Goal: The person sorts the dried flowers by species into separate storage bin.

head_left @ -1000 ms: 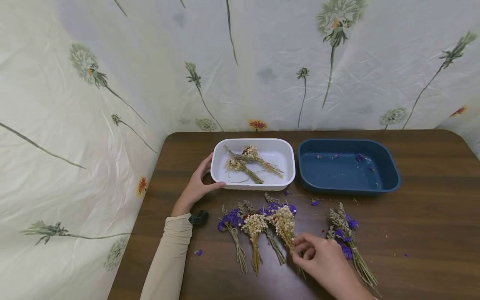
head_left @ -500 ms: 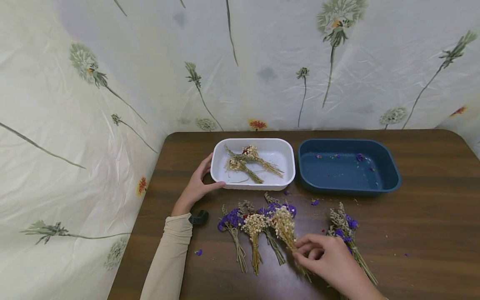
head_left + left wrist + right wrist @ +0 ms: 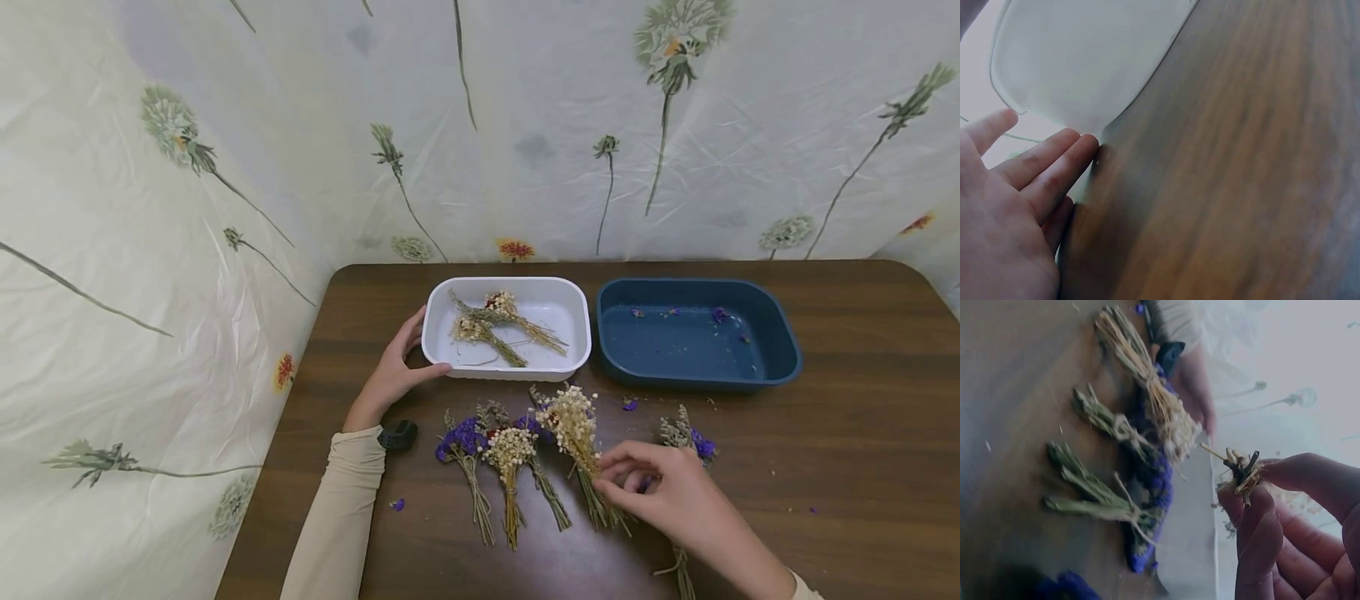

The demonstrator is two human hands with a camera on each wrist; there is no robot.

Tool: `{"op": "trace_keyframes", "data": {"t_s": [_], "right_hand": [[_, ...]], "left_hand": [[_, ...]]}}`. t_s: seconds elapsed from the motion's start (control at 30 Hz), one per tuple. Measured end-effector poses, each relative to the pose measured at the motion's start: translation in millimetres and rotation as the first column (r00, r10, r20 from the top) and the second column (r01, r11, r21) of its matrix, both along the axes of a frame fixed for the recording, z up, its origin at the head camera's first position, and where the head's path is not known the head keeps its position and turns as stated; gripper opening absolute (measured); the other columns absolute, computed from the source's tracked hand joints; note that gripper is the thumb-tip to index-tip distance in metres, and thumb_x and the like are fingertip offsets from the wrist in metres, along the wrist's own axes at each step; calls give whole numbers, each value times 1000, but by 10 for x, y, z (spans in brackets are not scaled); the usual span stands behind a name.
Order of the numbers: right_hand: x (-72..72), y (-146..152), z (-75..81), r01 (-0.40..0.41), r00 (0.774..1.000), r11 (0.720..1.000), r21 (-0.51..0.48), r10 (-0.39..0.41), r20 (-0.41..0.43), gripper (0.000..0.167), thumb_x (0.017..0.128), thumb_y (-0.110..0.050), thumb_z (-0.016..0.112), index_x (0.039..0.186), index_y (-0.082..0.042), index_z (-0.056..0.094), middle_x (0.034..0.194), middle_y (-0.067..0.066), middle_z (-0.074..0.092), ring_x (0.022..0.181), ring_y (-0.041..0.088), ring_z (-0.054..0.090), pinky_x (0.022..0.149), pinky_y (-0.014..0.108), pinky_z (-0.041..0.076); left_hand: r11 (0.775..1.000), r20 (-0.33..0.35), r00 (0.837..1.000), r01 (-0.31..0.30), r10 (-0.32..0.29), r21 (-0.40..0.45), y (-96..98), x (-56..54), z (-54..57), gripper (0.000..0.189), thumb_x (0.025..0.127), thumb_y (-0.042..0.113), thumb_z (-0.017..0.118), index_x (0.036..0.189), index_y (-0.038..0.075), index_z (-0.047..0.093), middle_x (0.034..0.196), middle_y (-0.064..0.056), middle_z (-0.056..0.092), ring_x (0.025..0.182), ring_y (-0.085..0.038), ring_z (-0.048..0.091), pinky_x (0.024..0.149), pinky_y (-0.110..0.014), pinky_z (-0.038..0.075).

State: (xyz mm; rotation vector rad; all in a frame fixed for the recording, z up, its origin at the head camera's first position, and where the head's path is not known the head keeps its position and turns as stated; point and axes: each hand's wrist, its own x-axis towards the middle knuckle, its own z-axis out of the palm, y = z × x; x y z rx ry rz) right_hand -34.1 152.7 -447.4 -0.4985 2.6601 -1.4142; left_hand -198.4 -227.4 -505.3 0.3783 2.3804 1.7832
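My left hand (image 3: 392, 373) rests against the left end of a white plastic tub (image 3: 510, 374), thumb along the front rim. Its fingers lie nearly straight against the tub wall in the left wrist view. My right hand (image 3: 667, 492) pinches the stems of a cream dried-flower bunch (image 3: 572, 423) between thumb and fingers; the cut stem ends (image 3: 1244, 472) face the right wrist camera. Below the tub lie a purple bunch (image 3: 463, 440), another cream bunch (image 3: 510, 450) and a green-stemmed bunch (image 3: 551, 496). Dried bunches (image 3: 491, 323) lie crossed inside the white tub.
A dark blue tub (image 3: 697, 381) with a few purple petals stands right of the white one. Another purple bunch (image 3: 703, 444) is partly hidden behind my right hand. Loose petals (image 3: 629, 405) dot the wooden table (image 3: 862, 400). A flower-printed curtain (image 3: 525, 167) hangs along the back.
My right hand has drawn the cream bunch up from the row and slightly right, uncovering green stems beneath it. My left hand and both tubs stay where they were.
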Motion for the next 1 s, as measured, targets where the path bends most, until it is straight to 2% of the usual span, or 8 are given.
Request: {"op": "trace_keyframes", "data": {"t_s": [0.13, 0.2, 0.37, 0.6, 0.77, 1.0], "right_hand": [[-97, 27, 56, -7, 1000, 1000, 25, 8, -21, 14, 87, -12, 83, 95, -22, 77, 81, -13, 74, 63, -3, 63, 57, 25, 55], [-152, 42, 78, -10, 1000, 999, 46, 11, -20, 14, 88, -12, 82, 96, -21, 77, 80, -14, 74, 63, -3, 62, 57, 25, 55], [-326, 77, 138, -14, 999, 996, 86, 17, -38, 14, 89, -9, 80, 98, -19, 77, 82, -11, 76, 66, -3, 64, 59, 25, 56], [-608, 115, 249, -28, 997, 987, 158, 38, -60, 14, 91, -12, 79, 102, -19, 77, 89, -8, 78, 71, -2, 66, 63, 24, 57], [-813, 112, 312, -35, 994, 975, 220, 57, -97, 14, 91, -12, 79, 103, -19, 78, 90, -7, 78, 72, -2, 67, 65, 24, 56], [-1057, 62, 392, -46, 994, 960, 275, 70, -79, 10, 92, -17, 79, 102, -20, 78, 87, -7, 77, 76, 5, 67, 62, 26, 51]], "left_hand": [[1000, 2, 1000, -4, 4, -4, -33, -77, -159, 105, 82, 4, 85, 166, 19, 24, 161, -19, 44, 149, -38, 39, 125, -59, 21], [1000, -10, 1000, -3, 3, -2, -40, -86, -189, 105, 83, 5, 85, 166, 22, 24, 161, -18, 45, 149, -37, 40, 125, -59, 21], [1000, -40, 999, -2, 2, -13, -50, -87, -211, 103, 84, 7, 85, 165, 28, 25, 159, -13, 48, 147, -34, 43, 125, -58, 23], [1000, -46, 999, -7, 6, -19, -48, -78, -202, 102, 83, 12, 87, 163, 33, 28, 157, -9, 50, 146, -31, 45, 124, -58, 24], [1000, -55, 998, 0, -1, -17, -48, -85, -197, 102, 83, 14, 87, 164, 33, 27, 158, -9, 50, 145, -32, 46, 124, -58, 24], [1000, -60, 998, -2, 1, -21, -55, -79, -199, 103, 83, 15, 88, 164, 32, 27, 157, -11, 51, 144, -33, 47, 124, -58, 25]]}}
